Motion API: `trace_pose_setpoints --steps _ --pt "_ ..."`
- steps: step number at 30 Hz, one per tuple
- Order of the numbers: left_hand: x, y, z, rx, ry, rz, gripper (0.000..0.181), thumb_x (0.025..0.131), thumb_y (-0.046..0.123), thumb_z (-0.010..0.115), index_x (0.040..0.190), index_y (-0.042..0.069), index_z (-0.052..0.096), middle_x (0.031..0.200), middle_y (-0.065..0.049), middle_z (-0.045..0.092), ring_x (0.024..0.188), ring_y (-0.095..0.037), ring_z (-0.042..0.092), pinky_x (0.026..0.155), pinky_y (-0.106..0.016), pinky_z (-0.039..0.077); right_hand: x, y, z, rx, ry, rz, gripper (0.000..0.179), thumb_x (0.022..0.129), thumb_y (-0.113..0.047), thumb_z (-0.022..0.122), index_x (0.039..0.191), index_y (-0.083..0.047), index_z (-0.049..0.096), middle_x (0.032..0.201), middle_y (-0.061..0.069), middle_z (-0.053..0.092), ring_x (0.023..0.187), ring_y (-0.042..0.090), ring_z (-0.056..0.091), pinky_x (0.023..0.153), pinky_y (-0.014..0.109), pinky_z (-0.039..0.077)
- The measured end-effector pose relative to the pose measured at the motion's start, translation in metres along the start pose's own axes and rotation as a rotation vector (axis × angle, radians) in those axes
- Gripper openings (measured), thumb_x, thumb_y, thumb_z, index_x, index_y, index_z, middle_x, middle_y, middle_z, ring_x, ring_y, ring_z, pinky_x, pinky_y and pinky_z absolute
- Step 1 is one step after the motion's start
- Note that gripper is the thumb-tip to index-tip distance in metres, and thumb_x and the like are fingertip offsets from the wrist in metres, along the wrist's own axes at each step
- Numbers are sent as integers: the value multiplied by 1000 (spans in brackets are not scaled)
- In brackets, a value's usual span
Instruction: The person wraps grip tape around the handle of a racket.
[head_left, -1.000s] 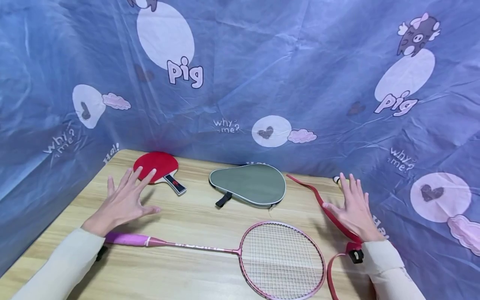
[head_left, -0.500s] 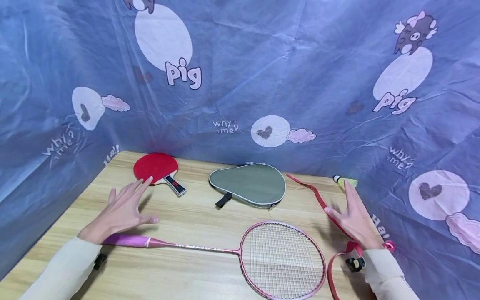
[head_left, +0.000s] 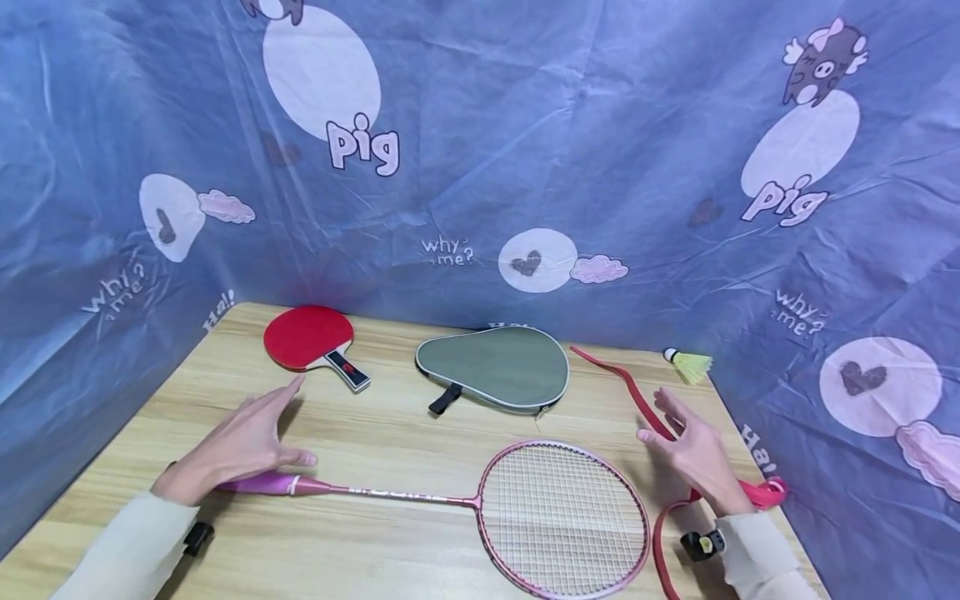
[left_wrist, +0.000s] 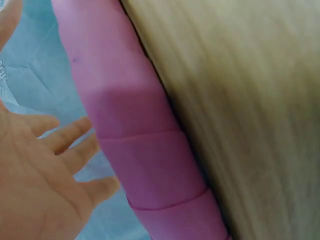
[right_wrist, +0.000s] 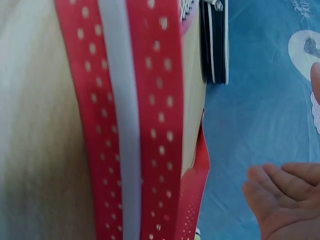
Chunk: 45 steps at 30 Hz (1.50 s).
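Note:
A badminton racket (head_left: 405,497) lies across the front of the wooden table. Its handle (left_wrist: 135,115) is wrapped in pink. Over this handle is my left hand (head_left: 236,442), fingers extended and thumb apart, holding nothing. At the right, my right hand (head_left: 697,454) is above a long red strip of perforated grip tape (head_left: 636,396), its fingers loosely bent and empty. The right wrist view shows the tape (right_wrist: 162,125) close up, with a pale band down its middle, and the palm (right_wrist: 295,205) apart from it. My hand hides part of the tape in the head view.
A red table tennis bat (head_left: 307,337) lies at the back left. A grey-green bat case (head_left: 498,367) with a black strap is at the back middle. A yellow shuttlecock (head_left: 690,365) sits in the back right corner. Blue printed cloth (head_left: 465,167) walls the table's back and sides.
Both hands have drawn back toward the front of the table and lowered. The bat and the shuttlecock have come fully into view. The things on the table have stayed put.

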<state>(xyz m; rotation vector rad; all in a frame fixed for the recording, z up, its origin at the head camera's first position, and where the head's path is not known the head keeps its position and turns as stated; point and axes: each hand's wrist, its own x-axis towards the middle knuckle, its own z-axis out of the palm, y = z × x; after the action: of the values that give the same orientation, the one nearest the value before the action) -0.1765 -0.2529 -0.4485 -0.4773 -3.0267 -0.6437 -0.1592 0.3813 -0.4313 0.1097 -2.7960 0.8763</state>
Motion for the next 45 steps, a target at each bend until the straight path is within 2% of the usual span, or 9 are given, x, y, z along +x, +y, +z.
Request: trace_pose_setpoints --steps 3,11,17,23,27,30,34,39,45 --pt "-3 3 2 -11 4 16 126 64 70 83 156 -1 33 150 -28 50 137 -51 47 111 -69 37 -1 -4 3 22 -13 -20 71 91 -34 76 149 -4 48 139 20 64 124 38 64 89 -5 34" --pt "-9 9 7 -25 -8 57 116 60 72 84 144 -1 52 140 -26 60 129 -46 57 105 -63 47 -2 -7 14 43 -118 -36 54 89 -26 79 134 -1 63 114 13 77 97 24 77 80 10 52" --pt "-13 12 8 -43 -74 82 113 55 72 86 138 0 59 136 -21 64 126 -43 59 103 -62 49 -4 -7 20 -18 -172 -39 47 87 -29 80 126 -5 70 110 6 79 94 22 77 80 22 58" --pt "-18 18 9 -21 -98 100 104 52 66 89 131 3 65 132 -20 64 123 -44 59 102 -63 49 -4 -8 21 -75 -217 -54 36 87 -32 80 117 -13 77 108 0 80 100 21 76 81 24 58" --pt "-18 20 10 -8 -110 88 89 52 58 93 122 7 71 122 -10 68 114 -32 64 99 -57 53 -3 -8 21 -60 -262 -31 34 87 -34 79 115 -15 78 103 -3 80 102 20 76 83 21 57" --pt "-17 20 11 -6 -135 72 76 54 52 94 115 11 74 104 5 68 96 -15 63 87 -43 57 -2 -8 22 -48 -288 -11 34 86 -35 80 113 -15 78 102 -4 81 102 19 76 83 20 56" --pt "-18 20 11 -34 -176 40 58 58 44 95 105 16 76 85 14 60 76 -3 51 70 -27 48 -2 -8 24 -53 -313 13 33 86 -37 80 111 -17 79 104 -2 80 107 22 74 82 21 56" --pt "-18 22 10 -45 -191 30 31 61 39 94 81 28 72 69 16 56 64 0 46 60 -22 39 -2 -9 25 -39 -336 48 29 86 -37 79 110 -19 80 108 1 80 113 26 72 83 22 55" --pt "-19 23 10 -18 -183 31 30 60 42 93 67 33 65 62 17 53 60 -1 44 56 -21 35 -2 -12 27 -2 -379 58 22 87 -33 79 104 -20 81 104 1 80 107 21 72 81 21 55"
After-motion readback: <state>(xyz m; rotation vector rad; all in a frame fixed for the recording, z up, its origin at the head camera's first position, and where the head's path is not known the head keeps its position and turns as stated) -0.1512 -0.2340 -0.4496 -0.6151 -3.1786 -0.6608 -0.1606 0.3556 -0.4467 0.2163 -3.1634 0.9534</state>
